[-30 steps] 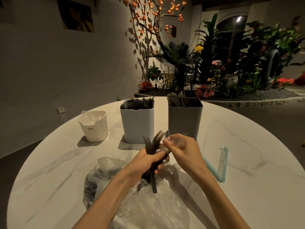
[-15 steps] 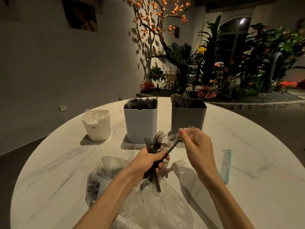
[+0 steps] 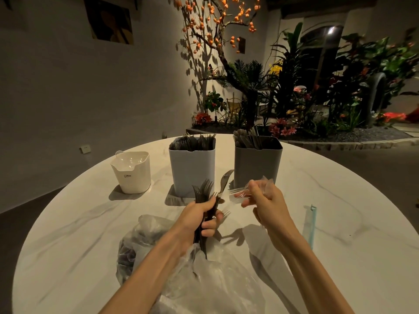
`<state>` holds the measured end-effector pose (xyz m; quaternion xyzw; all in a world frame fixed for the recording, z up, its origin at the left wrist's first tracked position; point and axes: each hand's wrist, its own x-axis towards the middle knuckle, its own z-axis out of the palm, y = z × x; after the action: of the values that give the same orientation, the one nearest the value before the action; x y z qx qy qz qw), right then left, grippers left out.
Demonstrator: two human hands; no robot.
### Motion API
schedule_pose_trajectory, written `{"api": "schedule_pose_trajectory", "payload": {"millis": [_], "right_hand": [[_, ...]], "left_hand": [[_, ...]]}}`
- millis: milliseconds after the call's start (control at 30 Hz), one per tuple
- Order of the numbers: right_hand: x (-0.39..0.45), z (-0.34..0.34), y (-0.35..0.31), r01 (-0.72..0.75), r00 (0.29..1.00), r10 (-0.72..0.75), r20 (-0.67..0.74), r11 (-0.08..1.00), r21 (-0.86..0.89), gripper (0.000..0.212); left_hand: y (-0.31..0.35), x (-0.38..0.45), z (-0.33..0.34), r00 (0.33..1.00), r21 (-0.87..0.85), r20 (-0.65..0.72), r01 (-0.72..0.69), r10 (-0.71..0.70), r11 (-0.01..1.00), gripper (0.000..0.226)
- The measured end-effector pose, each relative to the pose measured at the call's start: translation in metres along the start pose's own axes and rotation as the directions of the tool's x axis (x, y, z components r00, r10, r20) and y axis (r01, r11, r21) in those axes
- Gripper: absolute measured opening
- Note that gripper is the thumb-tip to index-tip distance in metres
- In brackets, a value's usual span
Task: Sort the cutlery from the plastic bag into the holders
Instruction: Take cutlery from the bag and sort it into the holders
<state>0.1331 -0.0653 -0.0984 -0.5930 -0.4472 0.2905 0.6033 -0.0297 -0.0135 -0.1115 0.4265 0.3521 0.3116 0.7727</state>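
My left hand (image 3: pixel 201 217) grips a bundle of dark plastic forks (image 3: pixel 203 189), tines up, above the crumpled clear plastic bag (image 3: pixel 204 279). A dark knife (image 3: pixel 225 180) sticks up from the bundle toward the right. My right hand (image 3: pixel 264 200) pinches clear plastic forks (image 3: pixel 238 191), tines pointing left, just right of the bundle. Behind stand a light blue holder (image 3: pixel 192 171) full of dark forks, a dark grey holder (image 3: pixel 257 164) with dark knives, and a small white holder (image 3: pixel 133 173) holding clear cutlery.
The round white marble table (image 3: pixel 340 257) carries everything. A pale blue bag clip (image 3: pixel 311 225) lies to the right of my right arm. More dark cutlery shows inside the bag at its left side (image 3: pixel 127 254). Plants and a wall lie beyond the table's far edge.
My right hand has drawn clear forks out of the bundle and moved right, away from my left hand. The left hand keeps its grip on the dark forks.
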Motion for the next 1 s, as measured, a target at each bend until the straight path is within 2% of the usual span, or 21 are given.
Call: {"api": "schedule_pose_trajectory", "payload": {"millis": [100,233,333,433,500,567,667,733,800,867,933,1000], "right_hand": [[-0.003,0.001,-0.002,-0.072,0.991,0.067,0.118,0.997,0.032,0.023],[-0.009,0.004,-0.006,-0.04,0.982,0.04,0.184,0.999,-0.005,0.02],[-0.012,0.007,-0.009,-0.076,0.982,0.061,0.177,0.994,0.077,0.021],[-0.017,0.015,-0.01,-0.178,0.977,0.136,0.163,0.945,0.276,0.02],[-0.019,0.019,-0.008,-0.217,0.972,0.163,0.17,0.902,0.374,0.022],[-0.019,0.021,-0.007,-0.217,0.973,0.17,0.156,0.902,0.372,0.026],[-0.016,0.022,-0.005,-0.158,0.987,0.15,0.052,0.947,0.279,0.028],[-0.015,0.023,-0.005,-0.135,0.991,0.136,0.018,0.941,0.309,0.027],[-0.014,0.022,-0.006,-0.133,0.99,0.136,0.024,0.89,0.436,0.022],[-0.014,0.017,-0.007,-0.138,0.989,0.147,0.028,0.823,0.551,0.019],[-0.014,0.012,-0.005,-0.18,0.983,0.174,0.067,0.799,0.573,0.019],[-0.015,0.012,-0.004,-0.253,0.967,0.186,0.173,0.778,0.575,0.021]], "left_hand": [[0.003,-0.004,0.003,0.998,0.031,0.059,-0.011,0.009,0.999,0.044],[0.002,-0.013,0.008,0.993,0.217,0.075,-0.108,0.094,0.97,0.042],[0.0,-0.013,0.009,0.992,0.243,0.059,-0.121,0.11,0.962,0.039],[-0.001,-0.011,0.008,0.991,0.232,0.081,-0.123,0.107,0.965,0.029],[-0.001,-0.011,0.008,0.99,0.223,0.095,-0.122,0.103,0.967,0.03],[-0.002,-0.01,0.008,0.993,0.245,0.083,-0.098,0.08,0.965,0.037],[-0.004,-0.009,0.009,0.993,0.3,0.088,-0.101,0.078,0.949,0.05],[-0.005,-0.009,0.01,0.992,0.308,0.082,-0.113,0.092,0.945,0.049],[-0.006,-0.009,0.009,0.992,0.262,0.075,-0.116,0.1,0.958,0.038],[-0.003,-0.009,0.007,0.991,0.161,0.076,-0.123,0.112,0.979,0.037],[0.0,-0.01,0.005,0.988,0.056,0.06,-0.145,0.142,0.988,0.043],[0.009,-0.019,0.005,0.974,-0.015,0.04,-0.221,0.222,0.975,0.046]]}}
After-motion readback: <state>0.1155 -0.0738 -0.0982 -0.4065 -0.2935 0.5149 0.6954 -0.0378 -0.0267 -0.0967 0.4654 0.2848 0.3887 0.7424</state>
